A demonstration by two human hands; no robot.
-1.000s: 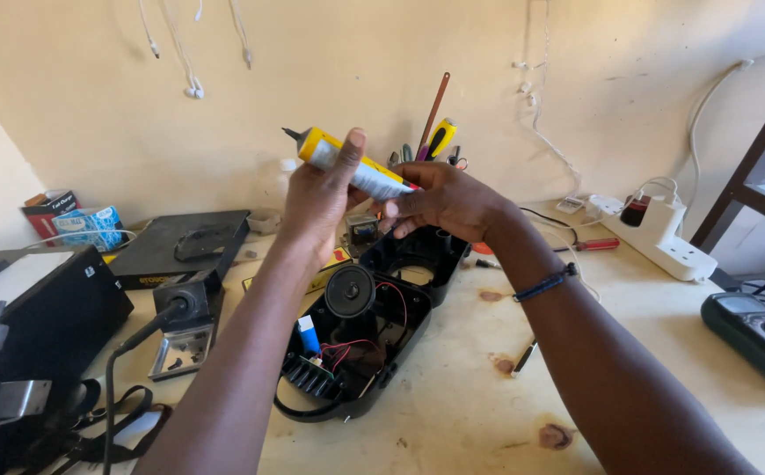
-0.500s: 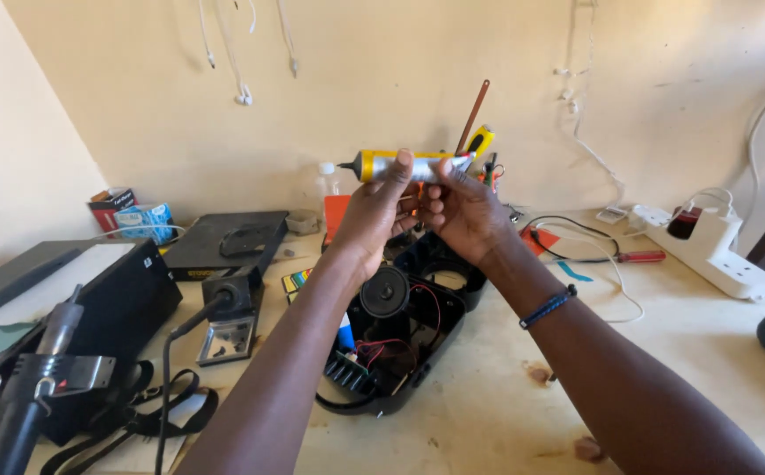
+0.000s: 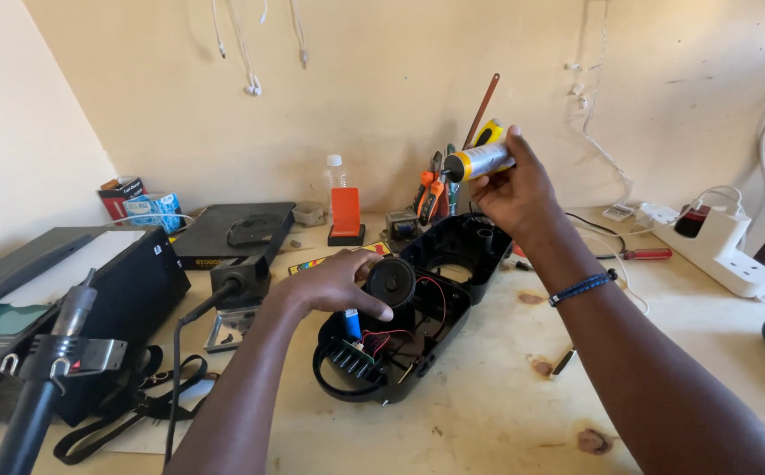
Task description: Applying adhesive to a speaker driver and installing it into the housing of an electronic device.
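- Head view, right hand: raised above the bench, fingers closed around a small glue tube with a yellow band and a dark nozzle pointing left. The tube is held roughly level, well above the work.
- Head view, left hand: lowered onto the opened black speaker housing. Fingers are curled, their tips touching the round black speaker driver seated in the shell. Whether they pinch the driver or only steady it cannot be told.
- Head view, housing: lies open on the wooden table, both halves side by side, red wires and a small circuit board visible inside.
- Surroundings: a tool holder by the wall, a red-handled screwdriver, a white power strip at right, a hot-air handpiece at left.
- Step in hand, as judged: adhesive stage, driver being positioned.
- Next move calls for bringing the nozzle down to the driver's rim while the left hand keeps the part fixed.
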